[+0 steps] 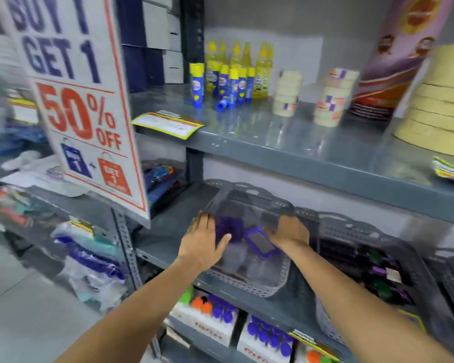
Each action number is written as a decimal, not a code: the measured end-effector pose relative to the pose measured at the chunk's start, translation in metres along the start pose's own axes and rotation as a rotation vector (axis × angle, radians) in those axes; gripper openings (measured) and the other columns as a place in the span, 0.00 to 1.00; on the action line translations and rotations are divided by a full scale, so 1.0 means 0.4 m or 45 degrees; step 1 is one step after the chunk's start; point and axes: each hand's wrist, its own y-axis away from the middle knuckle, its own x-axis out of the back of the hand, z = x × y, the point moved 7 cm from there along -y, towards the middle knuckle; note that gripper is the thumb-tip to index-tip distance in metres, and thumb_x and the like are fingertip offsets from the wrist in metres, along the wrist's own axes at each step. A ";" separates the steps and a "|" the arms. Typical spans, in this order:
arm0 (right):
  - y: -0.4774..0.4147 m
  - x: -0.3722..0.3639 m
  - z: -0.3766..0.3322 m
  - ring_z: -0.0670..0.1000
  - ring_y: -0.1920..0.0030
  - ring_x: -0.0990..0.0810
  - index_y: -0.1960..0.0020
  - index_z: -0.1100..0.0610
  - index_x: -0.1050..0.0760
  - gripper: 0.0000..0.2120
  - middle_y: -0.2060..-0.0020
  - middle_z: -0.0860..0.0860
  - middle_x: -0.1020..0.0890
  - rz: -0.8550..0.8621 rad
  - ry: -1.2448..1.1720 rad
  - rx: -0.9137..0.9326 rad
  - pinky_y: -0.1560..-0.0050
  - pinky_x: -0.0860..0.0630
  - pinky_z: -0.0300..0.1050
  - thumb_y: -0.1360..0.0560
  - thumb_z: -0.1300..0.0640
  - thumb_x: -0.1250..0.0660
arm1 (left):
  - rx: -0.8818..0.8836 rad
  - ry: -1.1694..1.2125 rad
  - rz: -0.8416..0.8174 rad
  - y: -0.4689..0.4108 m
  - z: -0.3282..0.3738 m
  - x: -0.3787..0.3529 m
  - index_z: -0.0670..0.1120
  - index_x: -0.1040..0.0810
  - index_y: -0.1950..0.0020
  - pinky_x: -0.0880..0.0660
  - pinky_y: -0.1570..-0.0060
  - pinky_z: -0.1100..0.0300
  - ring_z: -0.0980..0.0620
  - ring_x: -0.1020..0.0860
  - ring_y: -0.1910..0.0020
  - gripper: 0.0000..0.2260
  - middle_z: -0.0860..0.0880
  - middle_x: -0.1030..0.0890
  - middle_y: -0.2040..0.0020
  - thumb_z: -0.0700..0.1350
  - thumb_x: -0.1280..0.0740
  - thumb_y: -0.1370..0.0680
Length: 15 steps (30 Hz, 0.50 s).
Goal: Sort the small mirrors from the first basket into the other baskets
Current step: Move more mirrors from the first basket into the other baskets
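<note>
A grey perforated basket (249, 280) sits on the middle shelf, blurred by motion. Inside it lie a purple-framed small mirror (261, 241) and another purple item (227, 229) to its left. My left hand (203, 242) lies flat against the basket's left side, fingers apart. My right hand (291, 233) rests on the basket's right rim, just right of the purple mirror; whether its fingers grip the rim is not clear. A second grey basket (351, 226) to the right holds several dark, purple and green mirrors (378, 273).
A large "Buy 1 Get 1 50% off" sign (84, 100) hangs at the left. The upper shelf (273, 150) carries glue sticks (220, 85), yellow bottles and tape rolls (287, 93). Boxes of coloured caps (268, 336) stand on the shelf below.
</note>
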 end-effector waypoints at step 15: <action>-0.055 -0.238 -0.062 0.59 0.43 0.21 0.40 0.54 0.27 0.22 0.43 0.58 0.20 -0.187 -0.139 0.023 0.47 0.21 0.48 0.30 0.43 0.35 | 0.052 0.278 -0.081 0.018 -0.137 -0.089 0.36 0.43 0.28 0.41 0.30 0.51 0.39 0.40 0.28 0.41 0.35 0.38 0.28 0.66 0.58 0.29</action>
